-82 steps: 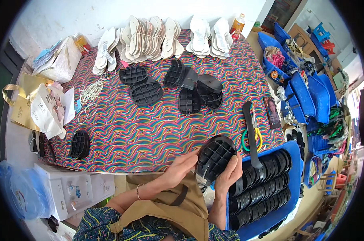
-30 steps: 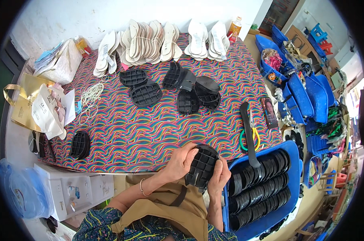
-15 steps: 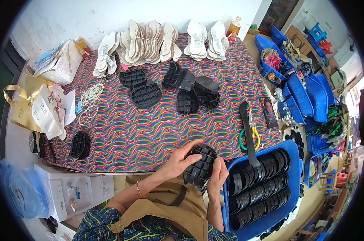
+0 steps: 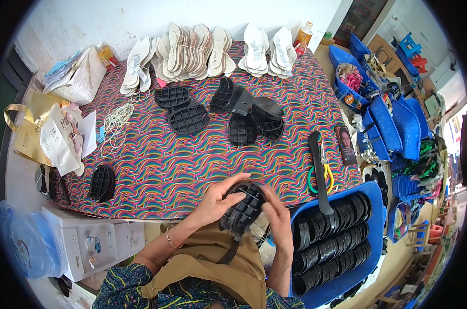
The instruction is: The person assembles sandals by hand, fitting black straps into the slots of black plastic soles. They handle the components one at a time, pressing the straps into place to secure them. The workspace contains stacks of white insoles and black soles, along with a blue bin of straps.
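Over the table's front edge, my left hand (image 4: pixel 216 202) holds a black shoe-heel piece (image 4: pixel 245 210) with a grid of ribs facing up, its thumb lying on the ribs. My right hand (image 4: pixel 276 208) has its curled fingers at the piece's right side; its grip is partly hidden. Several similar black heel pieces lie farther back, among them a ribbed pair (image 4: pixel 188 119) and a cluster (image 4: pixel 242 130). Another stack of heel pieces (image 4: pixel 102 183) sits at the left. To my right, a blue bin (image 4: pixel 377 216) holds rows of black heel pieces (image 4: pixel 331 247).
Bundled pale insoles (image 4: pixel 188 54) stand along the wall beside a bottle (image 4: pixel 303 37). On the patterned tablecloth (image 4: pixel 156 170) lie scissors (image 4: pixel 327 175), a black strip-shaped tool (image 4: pixel 320 177), a phone (image 4: pixel 345 146) and pale cord (image 4: pixel 115 123). Paper bags (image 4: pixel 58 139) stand left; blue bins (image 4: pixel 385 123) fill the right.
The heel piece has shifted slightly left and tilted in my hands. My right hand has moved up, its fingers now curled over the piece's right edge.
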Action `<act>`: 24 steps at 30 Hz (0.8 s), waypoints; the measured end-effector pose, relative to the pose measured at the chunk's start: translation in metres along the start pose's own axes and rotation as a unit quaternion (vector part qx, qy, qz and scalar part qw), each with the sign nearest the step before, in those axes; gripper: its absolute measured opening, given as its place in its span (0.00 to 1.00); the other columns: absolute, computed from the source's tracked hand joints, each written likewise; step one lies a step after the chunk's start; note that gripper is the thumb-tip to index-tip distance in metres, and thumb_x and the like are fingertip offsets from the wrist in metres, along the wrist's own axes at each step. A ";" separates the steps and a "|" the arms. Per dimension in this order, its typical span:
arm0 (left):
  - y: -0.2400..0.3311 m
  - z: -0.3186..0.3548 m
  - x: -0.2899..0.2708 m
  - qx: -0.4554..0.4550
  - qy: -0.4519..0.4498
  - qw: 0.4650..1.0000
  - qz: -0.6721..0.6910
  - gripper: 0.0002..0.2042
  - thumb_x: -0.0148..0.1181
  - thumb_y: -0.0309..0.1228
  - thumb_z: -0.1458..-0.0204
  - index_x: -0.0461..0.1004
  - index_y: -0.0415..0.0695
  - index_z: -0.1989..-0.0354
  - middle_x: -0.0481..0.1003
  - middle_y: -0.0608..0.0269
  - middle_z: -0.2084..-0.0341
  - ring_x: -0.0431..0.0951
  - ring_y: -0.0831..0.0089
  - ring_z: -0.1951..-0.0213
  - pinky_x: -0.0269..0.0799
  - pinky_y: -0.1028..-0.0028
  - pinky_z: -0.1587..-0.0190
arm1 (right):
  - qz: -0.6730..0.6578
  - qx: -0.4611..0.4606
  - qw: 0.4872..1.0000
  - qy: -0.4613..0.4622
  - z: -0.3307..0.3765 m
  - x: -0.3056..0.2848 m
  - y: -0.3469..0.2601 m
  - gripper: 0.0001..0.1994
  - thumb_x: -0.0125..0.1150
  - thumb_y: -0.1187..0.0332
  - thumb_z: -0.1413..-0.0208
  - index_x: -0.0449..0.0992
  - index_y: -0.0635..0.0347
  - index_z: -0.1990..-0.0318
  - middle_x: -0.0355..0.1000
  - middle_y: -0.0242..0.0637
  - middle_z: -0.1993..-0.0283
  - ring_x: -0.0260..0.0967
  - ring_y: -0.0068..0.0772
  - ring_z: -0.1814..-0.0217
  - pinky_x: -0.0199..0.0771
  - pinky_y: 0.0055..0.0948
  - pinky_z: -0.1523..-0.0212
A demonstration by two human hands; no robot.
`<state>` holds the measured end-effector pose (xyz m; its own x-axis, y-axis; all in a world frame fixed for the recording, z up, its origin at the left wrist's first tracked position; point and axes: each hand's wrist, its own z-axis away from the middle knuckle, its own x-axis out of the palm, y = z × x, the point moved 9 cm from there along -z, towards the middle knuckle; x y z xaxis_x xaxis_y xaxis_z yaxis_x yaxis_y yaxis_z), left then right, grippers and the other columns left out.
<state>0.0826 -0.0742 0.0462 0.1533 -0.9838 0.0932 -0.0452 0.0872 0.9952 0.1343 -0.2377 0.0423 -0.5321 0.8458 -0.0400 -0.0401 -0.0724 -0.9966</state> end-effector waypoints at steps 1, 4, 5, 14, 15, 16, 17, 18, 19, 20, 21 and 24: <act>-0.004 0.000 0.004 -0.022 -0.031 0.999 0.019 0.24 0.57 0.23 0.39 0.63 0.34 0.34 0.72 0.55 0.42 0.73 0.72 0.42 0.67 0.70 0.39 | -0.084 0.026 0.996 -0.022 -0.002 0.000 0.007 0.22 0.51 0.60 0.30 0.72 0.72 0.40 0.73 0.45 0.41 0.72 0.34 0.41 0.70 0.32 0.40; -0.006 0.004 0.015 -0.045 -0.060 0.995 0.061 0.26 0.57 0.21 0.40 0.61 0.34 0.33 0.70 0.54 0.39 0.71 0.69 0.40 0.65 0.68 0.36 | -0.119 0.063 0.990 -0.036 -0.006 0.002 0.024 0.22 0.49 0.57 0.29 0.76 0.71 0.45 0.77 0.41 0.49 0.74 0.29 0.49 0.72 0.29 0.46; -0.004 0.006 0.017 -0.066 -0.071 0.994 0.057 0.28 0.58 0.21 0.42 0.60 0.34 0.32 0.68 0.54 0.37 0.69 0.68 0.37 0.63 0.66 0.34 | -0.096 0.063 0.993 -0.040 -0.009 0.003 0.022 0.21 0.50 0.57 0.29 0.77 0.70 0.47 0.78 0.39 0.52 0.74 0.27 0.51 0.72 0.28 0.48; -0.018 0.008 0.017 -0.053 -0.114 0.991 0.054 0.31 0.61 0.21 0.46 0.61 0.38 0.32 0.70 0.57 0.42 0.72 0.76 0.44 0.69 0.70 0.42 | 0.040 0.035 0.983 -0.178 -0.027 0.023 0.004 0.12 0.57 0.67 0.34 0.79 0.69 0.54 0.76 0.32 0.66 0.69 0.19 0.63 0.71 0.25 0.60; -0.020 0.009 0.017 -0.068 -0.121 0.989 0.057 0.31 0.61 0.21 0.46 0.61 0.38 0.32 0.70 0.57 0.42 0.72 0.75 0.44 0.69 0.70 0.42 | 0.040 0.024 0.981 -0.190 -0.027 0.024 0.002 0.12 0.57 0.67 0.34 0.79 0.69 0.54 0.76 0.32 0.66 0.69 0.19 0.63 0.71 0.25 0.60; -0.021 0.009 0.017 -0.082 -0.128 0.986 0.060 0.31 0.61 0.21 0.46 0.61 0.39 0.32 0.70 0.56 0.41 0.72 0.75 0.44 0.69 0.69 0.42 | 0.042 0.026 0.980 -0.194 -0.025 0.024 0.005 0.12 0.57 0.68 0.34 0.79 0.69 0.54 0.76 0.33 0.66 0.69 0.19 0.63 0.71 0.26 0.61; -0.022 0.009 0.018 -0.097 -0.136 0.984 0.064 0.31 0.61 0.21 0.47 0.61 0.39 0.32 0.70 0.56 0.41 0.72 0.75 0.44 0.69 0.69 0.42 | 0.045 0.027 0.979 -0.199 -0.022 0.023 0.008 0.12 0.58 0.68 0.35 0.78 0.69 0.53 0.76 0.34 0.66 0.69 0.20 0.64 0.71 0.26 0.61; -0.021 0.009 0.019 -0.097 -0.143 0.984 0.049 0.31 0.62 0.22 0.46 0.61 0.39 0.31 0.69 0.57 0.39 0.71 0.73 0.42 0.67 0.68 0.39 | 0.048 0.029 0.978 -0.203 -0.020 0.023 0.010 0.12 0.58 0.68 0.36 0.78 0.68 0.53 0.76 0.35 0.67 0.69 0.20 0.64 0.71 0.26 0.61; -0.021 0.010 0.020 -0.098 -0.151 0.983 0.035 0.31 0.62 0.23 0.45 0.61 0.39 0.31 0.67 0.57 0.37 0.69 0.71 0.40 0.65 0.67 0.37 | 0.082 0.023 0.976 -0.200 -0.019 0.023 0.009 0.12 0.58 0.69 0.36 0.79 0.68 0.53 0.76 0.36 0.67 0.70 0.21 0.65 0.72 0.27 0.62; -0.021 0.010 0.021 -0.098 -0.158 0.982 0.020 0.31 0.63 0.24 0.45 0.61 0.40 0.31 0.66 0.58 0.36 0.68 0.70 0.38 0.63 0.66 0.34 | 0.116 0.018 0.973 -0.197 -0.017 0.025 0.007 0.11 0.59 0.69 0.37 0.79 0.68 0.53 0.76 0.38 0.67 0.70 0.21 0.65 0.72 0.28 0.62; -0.024 0.011 0.023 -0.105 -0.168 0.980 0.024 0.32 0.63 0.24 0.45 0.61 0.40 0.31 0.66 0.57 0.36 0.68 0.70 0.38 0.63 0.66 0.34 | 0.151 0.012 0.970 -0.192 -0.016 0.025 0.004 0.11 0.59 0.69 0.38 0.79 0.67 0.53 0.77 0.39 0.66 0.70 0.22 0.66 0.72 0.28 0.63; -0.030 0.013 0.026 -0.127 -0.187 0.974 0.035 0.32 0.64 0.25 0.45 0.61 0.40 0.31 0.66 0.57 0.35 0.67 0.69 0.37 0.63 0.65 0.35 | 0.163 -0.010 0.967 -0.197 -0.015 0.023 -0.002 0.11 0.60 0.69 0.39 0.80 0.67 0.55 0.77 0.43 0.68 0.71 0.24 0.68 0.72 0.29 0.65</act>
<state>0.0751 -0.1043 0.0180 -0.2131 -0.9583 0.1902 0.2102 0.1452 0.9668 0.1346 -0.2101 0.0426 -0.7951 0.5122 -0.3247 0.1976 -0.2874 -0.9372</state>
